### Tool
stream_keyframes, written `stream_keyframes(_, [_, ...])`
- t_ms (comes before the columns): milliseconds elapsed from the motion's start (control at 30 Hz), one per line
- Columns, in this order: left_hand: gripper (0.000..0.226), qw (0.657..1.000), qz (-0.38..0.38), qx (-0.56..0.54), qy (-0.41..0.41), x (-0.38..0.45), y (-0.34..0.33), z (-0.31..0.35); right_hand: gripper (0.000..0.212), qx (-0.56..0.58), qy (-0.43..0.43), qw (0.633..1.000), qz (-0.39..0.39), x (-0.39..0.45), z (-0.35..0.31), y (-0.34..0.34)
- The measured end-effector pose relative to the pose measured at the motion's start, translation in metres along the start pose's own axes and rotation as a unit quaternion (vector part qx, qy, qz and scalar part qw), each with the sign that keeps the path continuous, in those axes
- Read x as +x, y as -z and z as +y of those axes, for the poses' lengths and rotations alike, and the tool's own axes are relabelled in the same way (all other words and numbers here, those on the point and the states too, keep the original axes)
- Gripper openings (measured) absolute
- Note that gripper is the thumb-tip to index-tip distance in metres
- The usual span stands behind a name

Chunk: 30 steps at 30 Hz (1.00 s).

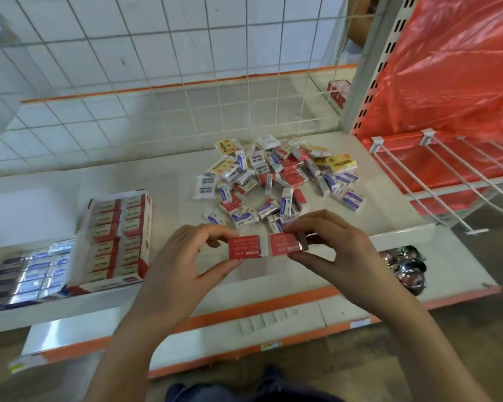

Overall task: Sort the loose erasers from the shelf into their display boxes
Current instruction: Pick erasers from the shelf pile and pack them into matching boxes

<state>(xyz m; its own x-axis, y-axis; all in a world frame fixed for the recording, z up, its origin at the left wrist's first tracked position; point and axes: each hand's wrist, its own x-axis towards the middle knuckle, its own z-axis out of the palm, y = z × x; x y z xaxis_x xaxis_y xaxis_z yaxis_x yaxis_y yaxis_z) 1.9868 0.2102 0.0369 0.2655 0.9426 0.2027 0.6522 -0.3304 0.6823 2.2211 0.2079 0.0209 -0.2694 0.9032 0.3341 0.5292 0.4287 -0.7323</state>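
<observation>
Both hands hold red erasers end to end above the shelf's (pixel 317 250) front edge. Left hand (pixel 183 256) pinches one red eraser (pixel 246 247) between thumb and curled fingers; right hand (pixel 331 242) pinches a second red eraser (pixel 285 244) the same way, thumb below and fingers on top. The two erasers touch at their inner ends.

Left of the hands, two open display boxes sit on the shelf side by side. The nearer one, the blue box (pixel 26 271), holds rows of blue-and-white erasers in shiny wrap. Just beside it, the red box (pixel 119 239) is packed with red-and-white erasers in two columns.

Beyond the hands lies a loose pile (pixel 276 181) of erasers: blue-and-white, red, and a few yellow ones toward the back. Right of the shelf, bare hooks (pixel 447 175) stick out from a panel covered in red plastic (pixel 447 68). A wire grid (pixel 157 82) stands behind the shelf.
</observation>
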Motion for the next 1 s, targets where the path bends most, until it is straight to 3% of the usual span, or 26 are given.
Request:
stream_keyframes(600, [0.026, 0.993, -0.008, -0.097, 0.072, -0.021, 0.005, 0.004, 0.025, 0.118, -0.056, 0.991, -0.017, -0.008, -0.015, -0.007])
stream_keyframes(833, [0.015, 0.985, -0.003, -0.150, 0.089, -0.019, -0.004, 0.003, 0.009, 0.194, -0.116, 0.974, 0.018, -0.006, -0.020, -0.008])
stream_keyframes(900, [0.012, 0.980, 0.000, -0.167, 0.106, -0.018, -0.008, 0.003, 0.017, 0.193, -0.133, 0.972, 0.023, -0.004, -0.019, -0.010])
stream_keyframes(1000, [0.027, 0.975, 0.001, -0.181, 0.127, -0.015, -0.013, 0.002, 0.025, 0.199, -0.163, 0.966, 0.027, 0.000, -0.015, -0.014])
